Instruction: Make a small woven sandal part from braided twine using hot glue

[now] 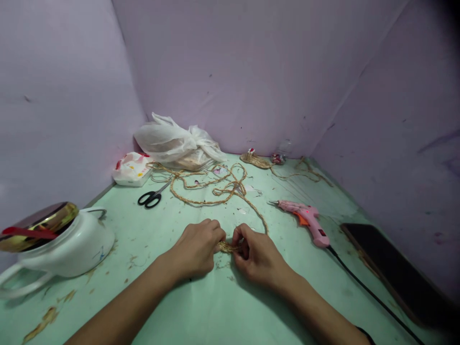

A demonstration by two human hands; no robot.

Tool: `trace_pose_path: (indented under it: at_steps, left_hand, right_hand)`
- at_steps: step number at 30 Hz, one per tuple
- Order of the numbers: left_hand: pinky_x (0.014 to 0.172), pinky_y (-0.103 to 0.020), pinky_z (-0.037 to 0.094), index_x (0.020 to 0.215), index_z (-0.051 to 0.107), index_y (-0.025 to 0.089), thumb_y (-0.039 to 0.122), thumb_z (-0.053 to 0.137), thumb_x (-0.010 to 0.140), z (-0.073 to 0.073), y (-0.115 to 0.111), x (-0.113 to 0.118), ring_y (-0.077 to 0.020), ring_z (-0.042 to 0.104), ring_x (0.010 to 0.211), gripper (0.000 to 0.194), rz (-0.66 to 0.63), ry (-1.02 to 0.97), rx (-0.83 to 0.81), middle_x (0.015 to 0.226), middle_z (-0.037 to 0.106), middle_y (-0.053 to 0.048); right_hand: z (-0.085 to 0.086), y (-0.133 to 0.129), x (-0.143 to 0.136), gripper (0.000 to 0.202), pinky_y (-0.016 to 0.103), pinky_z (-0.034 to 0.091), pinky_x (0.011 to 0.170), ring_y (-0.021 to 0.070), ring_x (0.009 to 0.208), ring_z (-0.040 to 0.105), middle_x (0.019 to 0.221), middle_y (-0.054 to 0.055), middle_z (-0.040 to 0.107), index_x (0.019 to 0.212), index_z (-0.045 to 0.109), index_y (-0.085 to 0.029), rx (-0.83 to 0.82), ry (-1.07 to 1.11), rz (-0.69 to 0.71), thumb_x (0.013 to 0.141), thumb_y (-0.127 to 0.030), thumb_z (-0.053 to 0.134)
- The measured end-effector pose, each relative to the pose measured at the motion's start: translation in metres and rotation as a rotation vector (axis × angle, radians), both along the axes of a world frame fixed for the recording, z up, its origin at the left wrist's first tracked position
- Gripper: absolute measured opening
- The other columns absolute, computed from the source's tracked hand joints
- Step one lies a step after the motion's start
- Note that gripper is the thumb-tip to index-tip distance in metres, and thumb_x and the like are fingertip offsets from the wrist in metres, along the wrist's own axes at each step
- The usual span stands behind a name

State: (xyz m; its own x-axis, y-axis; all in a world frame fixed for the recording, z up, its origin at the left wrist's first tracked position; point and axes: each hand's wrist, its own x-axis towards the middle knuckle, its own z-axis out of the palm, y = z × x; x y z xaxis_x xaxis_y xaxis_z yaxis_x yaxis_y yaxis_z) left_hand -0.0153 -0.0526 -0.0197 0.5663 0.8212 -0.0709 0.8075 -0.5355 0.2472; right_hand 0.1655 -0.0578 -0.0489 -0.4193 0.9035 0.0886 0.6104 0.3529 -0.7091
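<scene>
My left hand (201,247) is closed on one end of a small piece of braided straw cord (227,247). On its other end, my right hand (258,254) pinches with thumb and fingers. Only the short stretch between the hands shows; my fingers hide the rest. A long braided cord (257,211) trails from behind my right hand to loose loops farther back on the table. Right of the hands lies a pink hot glue gun (304,218) with an orange trigger and a small red light, its nozzle pointing left.
Black-handled scissors (153,198) lie beyond my left hand. A white pot (77,244) stands at left, a dark phone-like slab (391,268) at right. Along the back are a tissue pack (131,168), a tied plastic bag (176,143) and a woven straw piece (256,159).
</scene>
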Motion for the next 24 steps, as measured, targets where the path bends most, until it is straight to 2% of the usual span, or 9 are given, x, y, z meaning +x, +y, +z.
trace_pose_path:
  at_steps: [12,19,24]
  left_hand:
    - [0.070,-0.026,0.039,0.080,0.059,0.023,0.022,0.050,0.080,-0.002,-0.003,-0.002,-0.0159,0.056,0.084,0.009,0.071,-0.147,0.018,0.086,0.058,0.000]
    - [0.069,-0.027,0.039,0.082,0.058,0.023,0.019,0.048,0.078,-0.012,-0.003,0.009,-0.0169,0.057,0.085,0.012,0.111,-0.085,0.114,0.089,0.058,-0.001]
    - [0.068,-0.029,0.040,0.087,0.056,0.022,0.019,0.044,0.082,-0.011,-0.002,0.018,-0.0183,0.056,0.085,0.014,0.112,-0.076,0.146,0.093,0.058,-0.004]
  right_hand:
    - [0.003,0.000,-0.004,0.025,0.020,0.025,0.047,0.0095,0.049,0.043,0.056,-0.007,0.051,0.077,0.041,-0.022,0.109,-0.031,0.010,0.058,-0.006,0.047]
    - [0.003,0.002,0.002,0.026,0.021,0.022,0.049,0.0111,0.052,0.045,0.060,-0.005,0.053,0.079,0.041,-0.022,0.181,-0.116,-0.012,0.060,-0.004,0.047]
    - [0.006,0.006,0.009,0.026,0.021,0.023,0.050,0.0117,0.052,0.046,0.061,-0.005,0.054,0.080,0.042,-0.022,0.208,-0.137,-0.011,0.062,-0.004,0.047]
